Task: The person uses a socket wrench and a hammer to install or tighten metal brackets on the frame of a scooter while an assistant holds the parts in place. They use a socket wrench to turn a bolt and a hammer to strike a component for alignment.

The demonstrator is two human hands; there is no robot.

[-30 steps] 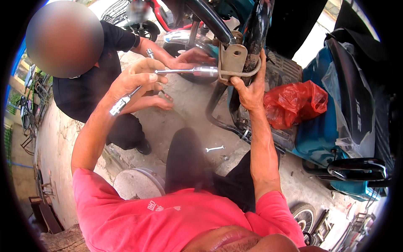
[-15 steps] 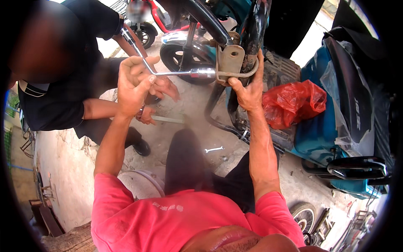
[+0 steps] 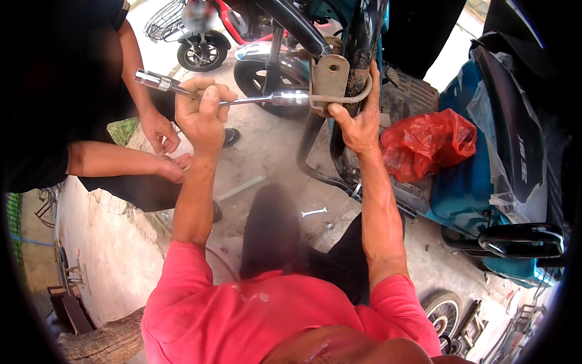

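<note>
A short-sleeved pinkish-red T-shirt (image 3: 254, 315) covers the torso, with small pale marks on its chest. Above its sleeves, both forearms are bare, as are the left hand (image 3: 200, 115) and right hand (image 3: 361, 124). Dark trousers (image 3: 273, 236) cover the legs.

One red bag and one marked panel

To our right we see a crumpled red plastic bag (image 3: 427, 144), knotted and bulging, lying on the footboard of the blue scooter (image 3: 467, 182), just right of our right forearm and below the dark frame tube. Beside it, a clear plastic wrap (image 3: 494, 121) covers part of the blue body, creased and glossy. On the scooter's black seat panel (image 3: 524, 145) we see a small pale label (image 3: 522, 159) running lengthwise, a narrow strip of light marks on the dark surface, too bent by the lens to make out. We see no signs or screens.
</note>
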